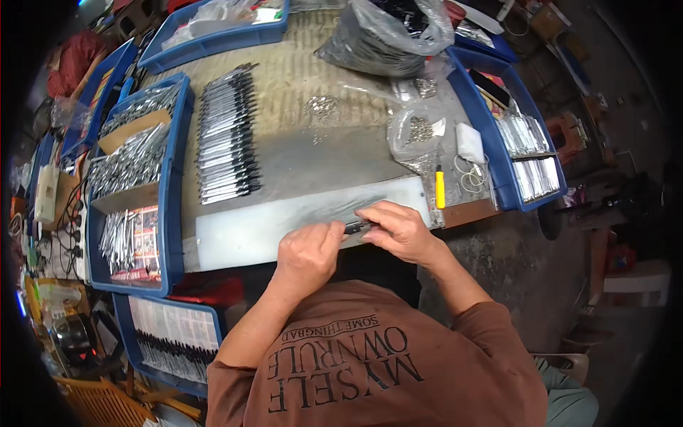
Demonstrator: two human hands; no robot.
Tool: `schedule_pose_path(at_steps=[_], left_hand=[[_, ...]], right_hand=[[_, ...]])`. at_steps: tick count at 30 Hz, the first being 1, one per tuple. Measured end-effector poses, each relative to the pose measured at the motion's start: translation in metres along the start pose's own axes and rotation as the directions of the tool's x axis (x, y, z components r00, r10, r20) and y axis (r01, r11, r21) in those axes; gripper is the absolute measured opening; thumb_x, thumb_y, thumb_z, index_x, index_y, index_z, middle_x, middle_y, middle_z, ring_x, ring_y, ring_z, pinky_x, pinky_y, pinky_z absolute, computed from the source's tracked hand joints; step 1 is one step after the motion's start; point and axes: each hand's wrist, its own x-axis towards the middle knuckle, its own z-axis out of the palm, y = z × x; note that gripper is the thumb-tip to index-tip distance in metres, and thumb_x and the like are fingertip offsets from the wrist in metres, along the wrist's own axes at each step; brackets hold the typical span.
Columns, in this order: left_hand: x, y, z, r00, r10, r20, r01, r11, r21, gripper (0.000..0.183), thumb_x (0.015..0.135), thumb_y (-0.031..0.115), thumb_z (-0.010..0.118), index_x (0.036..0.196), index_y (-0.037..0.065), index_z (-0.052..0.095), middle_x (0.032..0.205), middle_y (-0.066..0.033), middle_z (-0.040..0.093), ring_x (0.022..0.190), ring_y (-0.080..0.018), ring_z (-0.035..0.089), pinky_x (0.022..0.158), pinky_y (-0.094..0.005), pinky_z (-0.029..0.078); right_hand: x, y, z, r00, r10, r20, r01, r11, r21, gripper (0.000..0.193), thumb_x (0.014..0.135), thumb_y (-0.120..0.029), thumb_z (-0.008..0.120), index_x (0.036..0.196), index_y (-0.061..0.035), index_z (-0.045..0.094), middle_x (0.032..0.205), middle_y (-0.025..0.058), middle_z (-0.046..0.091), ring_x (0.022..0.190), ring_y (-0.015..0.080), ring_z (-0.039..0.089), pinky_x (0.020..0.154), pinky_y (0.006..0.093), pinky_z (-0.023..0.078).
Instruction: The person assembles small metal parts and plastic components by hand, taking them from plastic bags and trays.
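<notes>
Over the white board (242, 226) at the table's near edge, both of my hands meet on one small dark slim part (353, 228). My left hand (311, 250) is closed around one end of it, with the thumb along the top. At the other end, my right hand (400, 231) pinches with thumb and fingertips. Fingers cover much of the part, so its exact kind is unclear. Beyond the board lies a long row of slim silver-and-black metal pieces (228, 135), laid side by side. Small metal bits (324, 108) are scattered to the right of that row.
Left stands a blue tray (174, 206) of slim metal parts; below it, another blue tray (217, 320). On the right are a yellow-handled tool (440, 191), a clear bag (407, 151) of metal bits, a white corded device (469, 144), and a blue bin (509, 188). A large plastic bag (370, 50) sits behind.
</notes>
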Motion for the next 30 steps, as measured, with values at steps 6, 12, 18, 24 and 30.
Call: schedule_pose_path(at_steps=[6, 12, 18, 24, 30], left_hand=[[0.003, -0.013, 0.013, 1.000, -0.003, 0.003, 0.003, 1.000, -0.011, 0.017, 0.067, 0.004, 0.062, 0.079, 0.004, 0.051, 0.057, -0.0062, 0.048, 0.049, -0.0223, 0.050, 0.044, -0.0325, 0.040], [0.002, -0.020, 0.030, 0.997, -0.024, 0.068, 0.026, 0.999, -0.024, 0.015, 0.068, 0.007, 0.063, 0.075, 0.005, 0.049, 0.057, -0.0067, 0.048, 0.050, -0.0233, 0.051, 0.045, -0.0332, 0.041], [0.006, -0.020, 0.029, 0.996, -0.018, 0.082, 0.021, 0.999, -0.030, 0.014, 0.071, 0.011, 0.061, 0.073, 0.005, 0.048, 0.057, -0.0061, 0.047, 0.051, -0.0224, 0.052, 0.044, -0.0330, 0.043], [0.004, -0.020, 0.029, 0.996, -0.023, 0.081, 0.026, 0.999, -0.035, 0.014, 0.070, 0.010, 0.062, 0.073, 0.005, 0.049, 0.057, -0.0061, 0.047, 0.050, -0.0222, 0.052, 0.043, -0.0331, 0.043], [0.005, -0.019, 0.027, 0.996, -0.033, 0.088, 0.036, 0.999, -0.033, 0.014, 0.069, 0.010, 0.062, 0.072, 0.005, 0.049, 0.057, -0.0061, 0.048, 0.050, -0.0220, 0.053, 0.043, -0.0329, 0.043]], right_hand=[[-0.004, 0.025, -0.031, 0.989, 0.079, -0.127, -0.098, 0.984, -0.149, 0.022, 0.074, -0.008, 0.059, 0.094, 0.0024, 0.057, 0.081, 0.0118, 0.058, 0.073, 0.0232, 0.056, 0.065, 0.0311, 0.044], [0.013, 0.060, -0.079, 0.939, 0.168, -0.301, -0.258, 0.921, -0.291, 0.015, 0.075, -0.005, 0.058, 0.088, 0.0016, 0.059, 0.075, 0.0111, 0.058, 0.067, 0.0219, 0.056, 0.060, 0.0283, 0.044], [0.037, 0.096, -0.094, 0.951, 0.228, -0.211, -0.301, 0.843, -0.447, 0.014, 0.075, -0.010, 0.056, 0.084, -0.0008, 0.061, 0.080, 0.0150, 0.057, 0.076, 0.0314, 0.056, 0.068, 0.0370, 0.044], [0.046, 0.122, -0.085, 0.957, 0.276, -0.091, -0.276, 0.761, -0.587, 0.015, 0.074, -0.013, 0.054, 0.075, 0.0002, 0.061, 0.075, 0.0184, 0.058, 0.074, 0.0336, 0.057, 0.069, 0.0393, 0.045], [0.049, 0.125, -0.083, 0.928, 0.365, -0.073, -0.323, 0.694, -0.643, 0.017, 0.073, -0.013, 0.053, 0.070, 0.0020, 0.060, 0.071, 0.0206, 0.058, 0.071, 0.0347, 0.058, 0.068, 0.0419, 0.046]])
